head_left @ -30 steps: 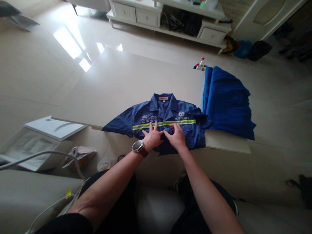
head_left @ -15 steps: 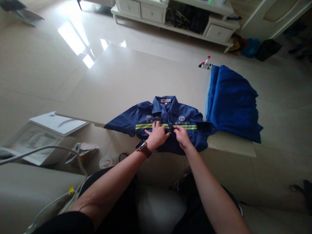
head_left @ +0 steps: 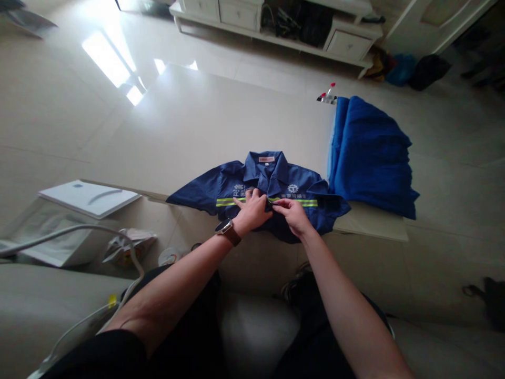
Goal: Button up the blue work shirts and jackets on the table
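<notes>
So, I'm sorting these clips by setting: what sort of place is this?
Probably a living room in a home: a long, low white cabinet with drawers stands on a glossy tiled floor, near a pale door.

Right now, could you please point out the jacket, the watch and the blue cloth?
Jacket [head_left: 279, 190], head view: upper front.
Watch [head_left: 223, 226], head view: the dial.
Blue cloth [head_left: 373, 158], head view: its broad middle.

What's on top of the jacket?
The left hand lies across the chest of the jacket, hiding part of the yellow stripe. The right hand pinches the jacket's front. Anything directly beneath the hands is covered; I can't tell what's there.
</notes>
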{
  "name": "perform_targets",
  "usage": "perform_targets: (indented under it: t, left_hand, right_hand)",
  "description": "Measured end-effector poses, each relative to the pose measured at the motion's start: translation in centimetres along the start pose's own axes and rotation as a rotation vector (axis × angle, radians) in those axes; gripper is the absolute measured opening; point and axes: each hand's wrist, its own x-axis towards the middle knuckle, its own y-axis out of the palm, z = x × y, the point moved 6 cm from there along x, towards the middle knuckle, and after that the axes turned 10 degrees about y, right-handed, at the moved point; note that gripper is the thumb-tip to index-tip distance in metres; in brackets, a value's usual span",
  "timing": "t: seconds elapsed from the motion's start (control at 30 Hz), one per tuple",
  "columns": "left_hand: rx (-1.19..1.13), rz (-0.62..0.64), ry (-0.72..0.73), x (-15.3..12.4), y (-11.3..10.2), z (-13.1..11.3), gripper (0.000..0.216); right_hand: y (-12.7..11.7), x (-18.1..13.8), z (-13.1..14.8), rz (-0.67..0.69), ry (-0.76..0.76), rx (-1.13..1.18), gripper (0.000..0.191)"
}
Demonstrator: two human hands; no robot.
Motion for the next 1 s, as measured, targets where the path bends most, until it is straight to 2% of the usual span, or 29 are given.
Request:
perform_targets:
  t: [0.17,0.27,0.4,0.5,0.63,0.87,1.0]
  left_hand:
    - [0.063,-0.054,0.035,-0.1,-0.4,-0.8,0.016]
    - [0.086,-0.101,0.083,0.0,-1.2,-1.2,0.013]
    - [0.098,-0.139,0.159,0.2,-2.0,-1.6,0.012]
    - [0.109,-0.133,0.21,0.2,-1.9,-1.9,0.011]
    - [0.096,-0.103,0.26,0.3,-1.5,-2.2,0.013]
    - [0.04,-0.079,0.302,0.5,-1.3,-2.4,0.016]
    - [-0.006,-0.067,0.275,0.8,-1.5,-2.1,0.016]
  right_hand:
    - [-0.3,0.0,-0.1,0.004,0.008,-0.016,0.039]
    - [-0.6,0.0,0.1,-0.029,-0.045,-0.103,0.038]
    - [-0.6,-0.4,1.1,-0.019,-0.152,-0.248,0.022]
    - [-0.6,-1.1,2.1,-0.079,-0.268,-0.411,0.014]
    - [-0.6,-1.9,2.9,-0.193,-0.357,-0.573,0.014]
    - [-0.3,-2.3,2.9,-0.208,-0.338,-0.607,0.009]
    - [-0.1,-2.5,2.7,-0.225,-0.306,-0.577,0.002]
